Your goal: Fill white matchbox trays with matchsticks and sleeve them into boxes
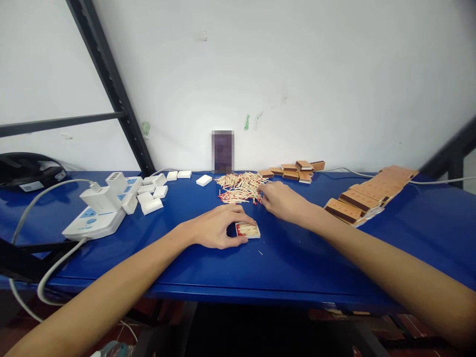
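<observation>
On the blue tabletop, my left hand (pixel 219 225) grips a small white matchbox tray (pixel 255 236) between thumb and fingers. Red-tipped matches (pixel 247 229) lie side by side inside that tray. Farther back is a loose heap of matches (pixel 240 186), heads pointing various ways. My right hand (pixel 280 198) is at the heap's right edge, its fingers curled and closed, fingertips down among the matches. Whatever those fingertips hold is hidden. A stray splinter (pixel 260 253) rests in front of the tray.
Several white trays (pixel 150 202) lie at left beside a power strip (pixel 100 218) with plugged-in chargers and cables. Brown matchboxes (pixel 297 171) are stacked behind the heap; a row of matchbox sleeves (pixel 372 193) spreads at right. A pixelated dark object (pixel 223 152) stands against the wall.
</observation>
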Action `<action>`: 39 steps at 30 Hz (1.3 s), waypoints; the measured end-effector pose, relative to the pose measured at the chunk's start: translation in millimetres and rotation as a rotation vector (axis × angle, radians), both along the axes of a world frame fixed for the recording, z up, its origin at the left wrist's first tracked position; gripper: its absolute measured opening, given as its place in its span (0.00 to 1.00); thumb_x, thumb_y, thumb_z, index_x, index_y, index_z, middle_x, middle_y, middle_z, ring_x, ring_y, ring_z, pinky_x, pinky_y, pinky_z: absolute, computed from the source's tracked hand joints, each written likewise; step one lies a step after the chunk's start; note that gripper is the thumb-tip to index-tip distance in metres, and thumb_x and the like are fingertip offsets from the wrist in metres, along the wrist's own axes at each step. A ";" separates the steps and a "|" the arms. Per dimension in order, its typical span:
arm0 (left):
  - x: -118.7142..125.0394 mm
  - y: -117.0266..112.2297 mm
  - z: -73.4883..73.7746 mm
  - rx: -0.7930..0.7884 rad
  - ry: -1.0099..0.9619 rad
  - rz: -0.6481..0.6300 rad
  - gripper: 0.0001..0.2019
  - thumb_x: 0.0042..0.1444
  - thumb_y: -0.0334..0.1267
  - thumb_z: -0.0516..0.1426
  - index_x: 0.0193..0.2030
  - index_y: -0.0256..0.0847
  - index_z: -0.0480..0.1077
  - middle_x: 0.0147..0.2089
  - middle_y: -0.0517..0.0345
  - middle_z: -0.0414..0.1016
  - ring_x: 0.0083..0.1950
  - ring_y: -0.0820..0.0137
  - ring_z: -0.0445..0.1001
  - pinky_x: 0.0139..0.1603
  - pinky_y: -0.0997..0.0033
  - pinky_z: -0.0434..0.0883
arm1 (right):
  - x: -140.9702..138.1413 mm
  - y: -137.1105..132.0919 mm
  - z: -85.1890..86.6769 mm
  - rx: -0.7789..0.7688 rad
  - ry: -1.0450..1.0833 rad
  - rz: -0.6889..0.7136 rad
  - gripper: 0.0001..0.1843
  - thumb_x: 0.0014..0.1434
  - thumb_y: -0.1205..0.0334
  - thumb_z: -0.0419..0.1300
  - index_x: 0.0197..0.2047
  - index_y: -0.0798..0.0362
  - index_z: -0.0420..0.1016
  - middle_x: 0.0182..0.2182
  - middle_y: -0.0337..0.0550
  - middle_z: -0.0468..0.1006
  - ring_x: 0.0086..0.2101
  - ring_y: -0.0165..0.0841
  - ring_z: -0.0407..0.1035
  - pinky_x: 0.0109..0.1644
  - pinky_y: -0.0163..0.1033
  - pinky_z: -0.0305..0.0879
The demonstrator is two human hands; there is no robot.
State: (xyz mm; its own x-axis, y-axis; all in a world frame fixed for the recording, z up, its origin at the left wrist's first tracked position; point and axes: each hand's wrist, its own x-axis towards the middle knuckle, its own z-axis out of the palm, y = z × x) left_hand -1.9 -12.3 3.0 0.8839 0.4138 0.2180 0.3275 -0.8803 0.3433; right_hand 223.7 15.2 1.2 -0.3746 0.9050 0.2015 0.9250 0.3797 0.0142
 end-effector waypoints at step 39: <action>-34.2 54.0 -8.9 0.177 0.005 0.291 0.09 0.61 0.38 0.53 0.39 0.39 0.74 0.40 0.54 0.70 0.41 0.67 0.70 0.43 0.66 0.66 | -6.5 -10.4 -20.6 -0.017 0.154 0.468 0.15 0.62 0.72 0.51 0.45 0.58 0.78 0.44 0.52 0.77 0.44 0.39 0.71 0.50 0.46 0.68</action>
